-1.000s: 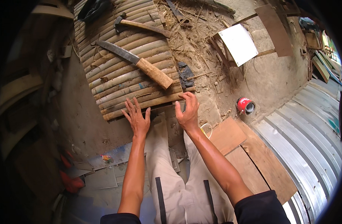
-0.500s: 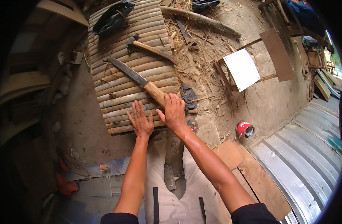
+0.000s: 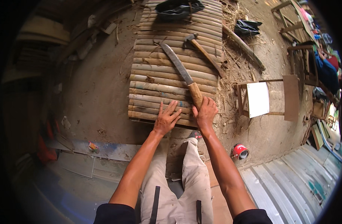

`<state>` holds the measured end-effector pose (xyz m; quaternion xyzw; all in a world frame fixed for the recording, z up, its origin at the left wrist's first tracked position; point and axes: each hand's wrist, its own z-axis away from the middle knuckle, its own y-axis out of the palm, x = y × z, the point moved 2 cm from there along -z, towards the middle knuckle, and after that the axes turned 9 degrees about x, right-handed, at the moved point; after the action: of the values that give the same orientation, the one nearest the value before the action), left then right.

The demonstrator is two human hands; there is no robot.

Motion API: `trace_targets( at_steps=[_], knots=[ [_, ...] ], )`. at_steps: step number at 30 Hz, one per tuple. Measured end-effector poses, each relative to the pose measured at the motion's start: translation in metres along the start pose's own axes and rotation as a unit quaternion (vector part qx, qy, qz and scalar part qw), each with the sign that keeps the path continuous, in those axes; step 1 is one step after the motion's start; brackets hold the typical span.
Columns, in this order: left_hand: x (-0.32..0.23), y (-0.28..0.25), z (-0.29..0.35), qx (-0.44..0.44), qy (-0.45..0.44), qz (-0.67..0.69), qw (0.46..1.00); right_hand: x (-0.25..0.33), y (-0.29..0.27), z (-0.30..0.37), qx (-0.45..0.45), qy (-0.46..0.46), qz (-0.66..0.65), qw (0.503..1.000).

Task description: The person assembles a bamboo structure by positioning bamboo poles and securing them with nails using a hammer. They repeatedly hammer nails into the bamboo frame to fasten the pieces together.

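A machete (image 3: 180,69) with a wooden handle lies slantwise across a low platform of bamboo slats (image 3: 148,89), its blade pointing away and to the left. At the platform's near right corner, my right hand (image 3: 206,112) is closed round the end of that handle. To its left, my left hand (image 3: 166,118) rests flat on the nearest slats with fingers spread, holding nothing. A hammer (image 3: 205,54) with a wooden handle lies on the slats to the right of the blade, its head toward the far side.
Black plastic (image 3: 178,9) lies at the platform's far end. Right of it are a bamboo pole (image 3: 244,46), plant scraps, and a wooden frame with a white panel (image 3: 258,99). A red can (image 3: 239,151) stands near corrugated metal sheeting (image 3: 275,186). A person in blue (image 3: 326,72) is at far right.
The view has turned, so the platform and its tools appear farther right and rotated clockwise. My left hand still lies on the slats, and my right hand stays at the machete's handle.
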<state>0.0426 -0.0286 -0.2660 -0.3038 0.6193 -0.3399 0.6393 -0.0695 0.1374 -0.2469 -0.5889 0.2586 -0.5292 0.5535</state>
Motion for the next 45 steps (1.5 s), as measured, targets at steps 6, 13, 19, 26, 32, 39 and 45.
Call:
trace_targets(
  at_steps=[6,13,19,26,32,39,45],
  knots=[
    [0.013,-0.009,0.0,-0.038,-0.011,0.043,0.998,-0.002,0.009,-0.001,0.002,0.008,0.045,0.999],
    [0.044,-0.043,0.032,-0.191,-0.1,0.085,0.973,0.036,-0.004,0.001,-0.04,-0.067,0.068,0.995],
    [0.098,-0.086,0.092,-0.189,-0.184,0.083,0.961,0.106,0.014,0.034,0.075,-0.152,0.03,0.985],
    [0.12,-0.088,0.102,-0.016,-0.275,0.181,0.944,0.144,0.039,0.054,0.141,-0.098,-0.048,0.984],
    [0.129,-0.098,0.1,-0.01,-0.287,0.285,0.915,0.2,0.03,0.079,0.291,-0.255,-0.119,0.914],
    [0.134,-0.118,0.092,0.0,-0.311,0.283,0.907,0.18,0.044,0.007,-0.01,0.044,-0.002,0.999],
    [0.139,-0.12,0.088,0.007,-0.295,0.278,0.914,0.215,0.067,0.038,0.293,-0.287,-0.029,0.912]
  ],
)
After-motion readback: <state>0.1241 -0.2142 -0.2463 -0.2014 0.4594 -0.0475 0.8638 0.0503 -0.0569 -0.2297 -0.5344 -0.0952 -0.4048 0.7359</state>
